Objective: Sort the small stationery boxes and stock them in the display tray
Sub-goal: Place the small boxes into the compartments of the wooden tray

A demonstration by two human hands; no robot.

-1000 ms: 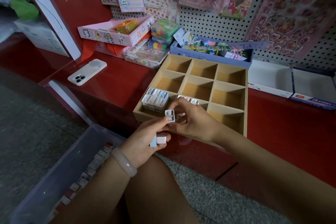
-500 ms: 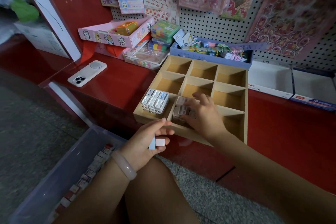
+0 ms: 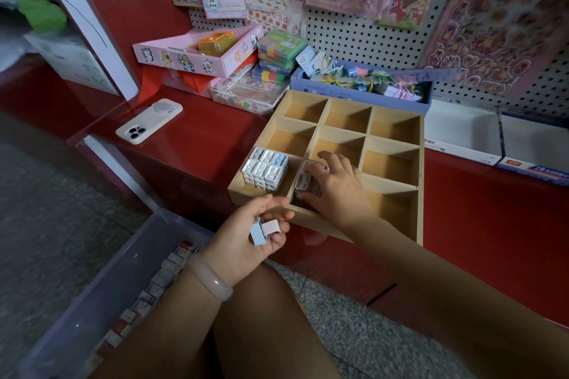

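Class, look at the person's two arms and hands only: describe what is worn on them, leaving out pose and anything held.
Both arms are bare, with no sleeves in view. The left hand has a smooth, pale pink, rounded bangle on its wrist. The right hand and its wrist show no ring, watch or glove.

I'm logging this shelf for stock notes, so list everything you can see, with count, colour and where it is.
Display tray: one, tan wood, nine compartments, on the red counter.
Stacked small boxes: count unclear, white and pale blue, tray's front left compartment.
Boxes under right hand: count unclear, blurred, front middle compartment.
Held boxes: two, pale blue and pink.
Phone: one, white, counter left.
Storage bin: one, clear, on floor, holding more small boxes.
Pink carton: one, back left.
Blue carton: one, behind tray.
Bracelet: one, pale pink, left wrist.
Left hand: holds two boxes.
Right hand: resting on boxes.
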